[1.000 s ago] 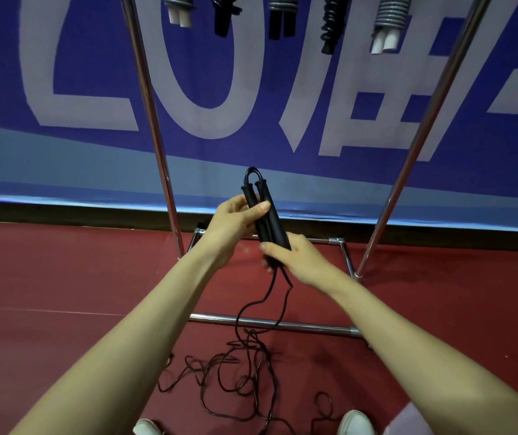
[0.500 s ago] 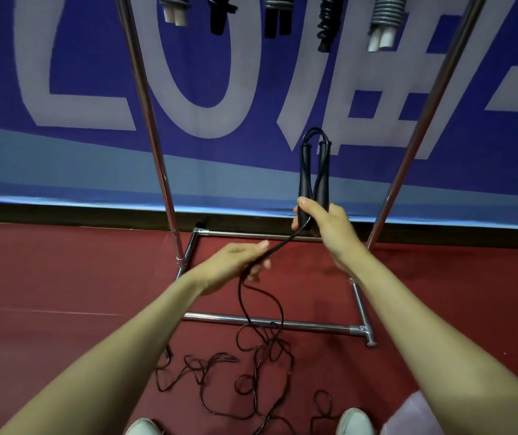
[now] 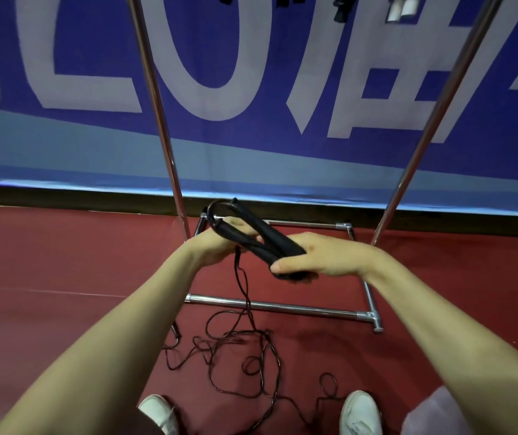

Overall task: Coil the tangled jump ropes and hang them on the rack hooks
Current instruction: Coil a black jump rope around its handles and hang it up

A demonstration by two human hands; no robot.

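Rack upright on the left, base bar on the red floor below the hands. Left hand: grip closed round the top end of the two black handles, where a short black loop arcs over them; can't tell if it also pinches the cord. Cord drops from under that hand, crosses the base bar and ends in a loose tangle on the floor, just ahead of the shoes. Right hand: grip clamped on the handles' lower end, thumb on the near side, fingers underneath. Handles are paired, tilted, held mid-air in front of the rack and clear of it. Far right: second upright; hung ropes just visible at the top edge. My read: start of coiling, handles bundled, no turns on yet, nearly all cord on the floor. Next move needs one hand to hold the bundle fixed and the other to draw cord up and wrap even turns, shaking out knots as they rise. Risk: tangle snags on the base bar or underfoot. Hanging comes after.
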